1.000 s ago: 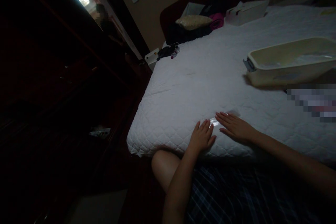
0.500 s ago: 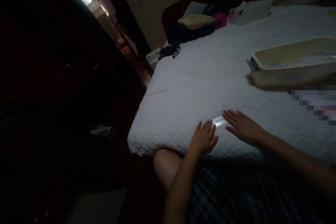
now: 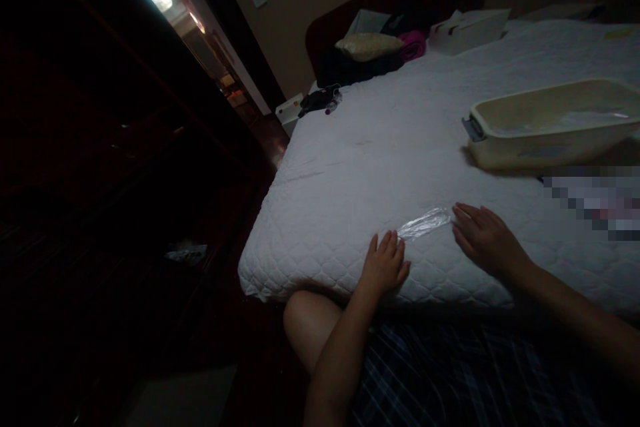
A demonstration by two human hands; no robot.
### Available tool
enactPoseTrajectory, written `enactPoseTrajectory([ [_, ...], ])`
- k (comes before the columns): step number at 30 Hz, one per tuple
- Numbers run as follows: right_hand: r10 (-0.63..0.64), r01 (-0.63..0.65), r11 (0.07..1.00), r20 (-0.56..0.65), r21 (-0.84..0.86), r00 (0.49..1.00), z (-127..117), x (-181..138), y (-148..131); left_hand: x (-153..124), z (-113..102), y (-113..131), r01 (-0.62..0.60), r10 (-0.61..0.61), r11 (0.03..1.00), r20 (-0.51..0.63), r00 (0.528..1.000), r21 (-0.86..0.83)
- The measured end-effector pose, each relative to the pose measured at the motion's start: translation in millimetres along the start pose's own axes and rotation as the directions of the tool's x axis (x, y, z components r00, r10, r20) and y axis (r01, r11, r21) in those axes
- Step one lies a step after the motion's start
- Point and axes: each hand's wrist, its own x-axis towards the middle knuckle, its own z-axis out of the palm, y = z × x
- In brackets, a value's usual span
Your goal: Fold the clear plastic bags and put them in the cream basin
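Observation:
A narrow strip of shiny clear plastic [image 3: 425, 223], perhaps a folded plastic bag, lies on the white quilted bed cover [image 3: 350, 193] near the front edge. My left hand [image 3: 386, 263] rests flat at the strip's left end, its fingers stretched out and lying over that end. At the opposite end is my right hand [image 3: 487, 240], fingers extended with the tips by the plastic. Whether those right fingertips touch the strip I cannot tell. Between the hands the plastic shows a crinkled, reflective surface.
A cream plastic bin [image 3: 545, 140] with a grey latch stands on the bed at the right. Toward the headboard are a white box [image 3: 470, 32], a beige pillow [image 3: 370, 47] and a rolled magenta cloth [image 3: 413, 45]. Dark items [image 3: 320, 101] lie at the bed's far left corner.
My right hand has moved right along the plastic, away from my left hand, so more of the strip shows. The left hand stays in nearly the same place.

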Motion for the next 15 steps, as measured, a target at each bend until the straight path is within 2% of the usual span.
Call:
enactPoseTrajectory([
  [5, -0.223, 0.222, 0.96, -0.016, 0.17, 0.975, 7.3, 7.6, -34.6, 0.9, -5.2, 5.5, 0.022, -0.02, 0.998, -0.039, 0.999, 0.065],
  [8, -0.206, 0.194, 0.953, 0.025, 0.234, 0.978, 20.6, 6.1, -48.4, 1.2, -11.4, 10.4, 0.014, -0.009, 0.995, -0.051, 0.999, 0.101],
  [11, -0.174, 0.155, 0.949, 0.047, 0.274, 0.984, 27.5, 3.0, -49.6, -0.5, -14.1, 14.7, -0.027, 0.036, 0.993, -0.077, 0.996, 0.112],
  [15, -0.144, 0.121, 0.938, 0.048, 0.326, 0.988, 26.1, 1.2, -44.3, -3.7, -10.8, 10.1, -0.076, 0.083, 0.996, -0.205, 0.975, 0.039],
])
